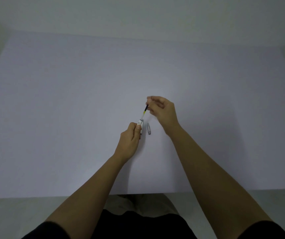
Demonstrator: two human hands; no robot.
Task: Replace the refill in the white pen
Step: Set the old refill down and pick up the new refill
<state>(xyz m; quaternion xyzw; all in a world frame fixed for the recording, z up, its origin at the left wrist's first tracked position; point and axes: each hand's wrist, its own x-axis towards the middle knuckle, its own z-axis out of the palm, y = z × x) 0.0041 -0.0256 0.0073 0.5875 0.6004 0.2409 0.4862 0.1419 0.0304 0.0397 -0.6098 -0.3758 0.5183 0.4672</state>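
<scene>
The left hand (129, 138) is closed around the white pen (140, 125), fingers wrapped over the lower barrel, holding it above the table (69, 109) with the open end tilted up and away; only the top of the barrel shows past the thumb; the refill (144, 112) sticks out of that open end, pale near the barrel, with a yellow band higher up and a dark stretch above it; the right hand (162, 110) pinches the refill's upper end between thumb and fingertips (150, 99), the other fingers loosely curled; the refill runs in a straight slanted line between the two hands; a small grey tip piece (149, 128) lies on the table just right of the pen, apart from both hands; both forearms are bare, with dark sleeves (265, 230) at the bottom edge
</scene>
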